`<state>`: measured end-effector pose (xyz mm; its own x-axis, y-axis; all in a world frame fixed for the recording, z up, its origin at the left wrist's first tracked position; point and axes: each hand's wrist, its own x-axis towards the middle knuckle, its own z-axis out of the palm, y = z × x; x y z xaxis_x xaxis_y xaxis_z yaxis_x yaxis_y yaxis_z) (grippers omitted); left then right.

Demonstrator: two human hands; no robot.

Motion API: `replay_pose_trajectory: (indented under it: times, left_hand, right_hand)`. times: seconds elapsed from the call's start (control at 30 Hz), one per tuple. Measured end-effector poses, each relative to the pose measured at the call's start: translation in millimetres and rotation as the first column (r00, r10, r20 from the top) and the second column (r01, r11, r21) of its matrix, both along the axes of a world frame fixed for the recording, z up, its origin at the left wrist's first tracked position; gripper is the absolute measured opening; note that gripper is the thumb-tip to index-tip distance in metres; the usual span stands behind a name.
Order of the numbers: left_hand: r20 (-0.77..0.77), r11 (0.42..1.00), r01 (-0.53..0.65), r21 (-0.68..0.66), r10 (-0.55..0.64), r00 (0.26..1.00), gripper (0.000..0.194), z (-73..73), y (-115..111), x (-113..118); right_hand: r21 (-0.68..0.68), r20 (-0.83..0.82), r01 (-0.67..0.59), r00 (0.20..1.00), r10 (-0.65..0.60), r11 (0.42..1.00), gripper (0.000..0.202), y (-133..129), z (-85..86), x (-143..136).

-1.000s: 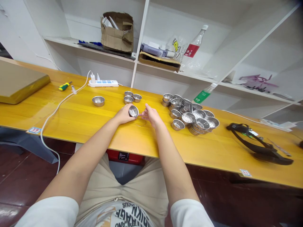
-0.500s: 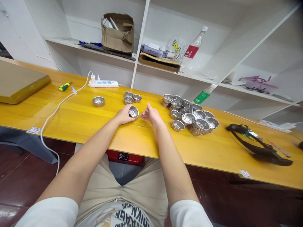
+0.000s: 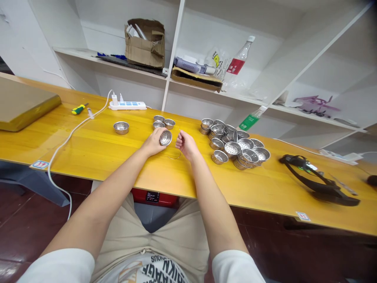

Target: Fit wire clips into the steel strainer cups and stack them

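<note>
A small perforated steel cup point(image 3: 165, 138) sits tilted in the left hand point(image 3: 153, 142), its open mouth turned toward the right hand and nothing visible inside it, held just above the yellow table point(image 3: 103, 149). The left fingers wrap around the cup's wall, while the right hand point(image 3: 185, 144) hovers just beside it with fingers curled in and thumb and forefinger pinched; whether they hold anything is too small to tell. Three more cups point(image 3: 161, 122) stand behind the hands, a heap of empty strainer cups point(image 3: 234, 145) lies to the right, and a single cup point(image 3: 121, 127) stands well to the left.
</note>
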<state>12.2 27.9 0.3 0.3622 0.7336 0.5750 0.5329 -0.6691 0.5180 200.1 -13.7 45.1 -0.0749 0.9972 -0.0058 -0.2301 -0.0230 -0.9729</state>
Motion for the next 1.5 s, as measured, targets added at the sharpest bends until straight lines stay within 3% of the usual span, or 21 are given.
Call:
replay_pose_trajectory:
  times: [0.17,0.4,0.8,0.9,0.97,1.1,1.3,1.5]
  left_hand:
    - [-0.002,0.998,0.035,0.05,-0.034,0.999,0.069,1.9,-1.3,1.7]
    - [-0.017,0.998,0.062,0.027,-0.062,0.998,0.068,4.4,-5.7,4.2]
    - [0.021,0.992,0.107,0.06,-0.108,0.994,0.07,3.7,-6.4,4.0]
    - [0.093,0.993,0.12,-0.001,-0.119,0.989,0.069,4.8,-6.5,6.7]
    - [0.178,0.981,0.152,-0.124,-0.128,0.976,0.069,3.8,-4.8,8.2]
    - [0.326,0.857,0.341,-0.387,-0.219,0.92,0.079,-1.9,2.2,6.8]
    - [0.432,0.641,0.552,-0.533,-0.355,0.829,0.083,-0.5,8.9,0.5]
    - [0.452,0.563,0.577,-0.592,-0.36,0.816,0.075,5.2,6.4,0.2]
  right_hand:
    - [0.085,-0.022,0.007,1.0,-0.005,0.996,0.058,-0.2,-1.3,-5.6]
    - [0.138,0.07,-0.004,0.998,-0.006,0.99,0.062,6.1,-13.5,-9.4]
    - [0.154,0.1,-0.004,0.995,-0.012,0.988,0.065,5.2,-14.3,-8.5]
    - [0.136,0.136,-0.002,0.991,-0.016,0.991,0.064,2.2,-10.9,-9.3]
    - [0.127,0.151,-0.001,0.988,-0.018,0.992,0.064,0.4,-8.8,-8.7]
    - [0.035,0.206,-0.029,0.978,0.021,0.999,0.058,-3.9,-3.7,-6.5]
    - [-0.116,0.202,-0.101,0.972,0.123,0.988,0.044,-10.7,7.6,-5.2]
    - [-0.215,0.228,-0.121,0.959,0.17,0.969,0.039,-11.1,13.4,-8.0]
